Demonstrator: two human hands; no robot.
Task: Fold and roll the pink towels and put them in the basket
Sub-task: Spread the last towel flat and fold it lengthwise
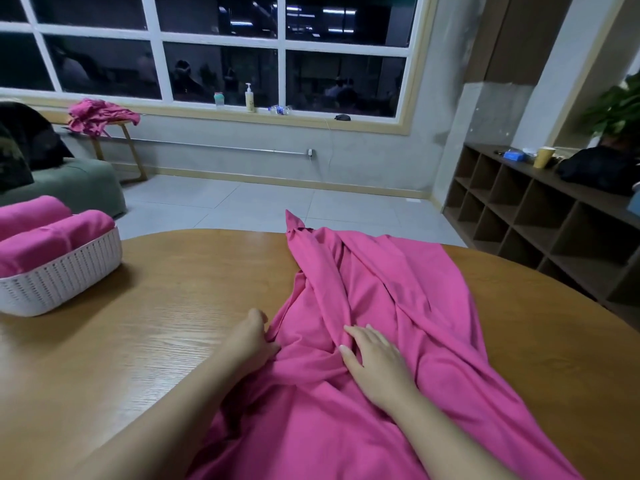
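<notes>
Pink towel (pixel 381 306) of thin, limp cloth lies rumpled across the near-right wooden desk (pixel 156 306); left hand (pixel 254 337) pinches its left edge, right hand's fingers (pixel 360 336) rest flat on it. Corners give best hold.

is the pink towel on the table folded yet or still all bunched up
Not folded: the pink towel lies rumpled in long creases across the table, left hand gripping its edge, right hand flat on it.

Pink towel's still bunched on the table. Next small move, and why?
Probably spread it flat first. The pink towel lies in ridges, its far end twisted; the left hand grips its left edge, and the right hand rests flat on a ridge. The basket already holds rolled towels.
</notes>
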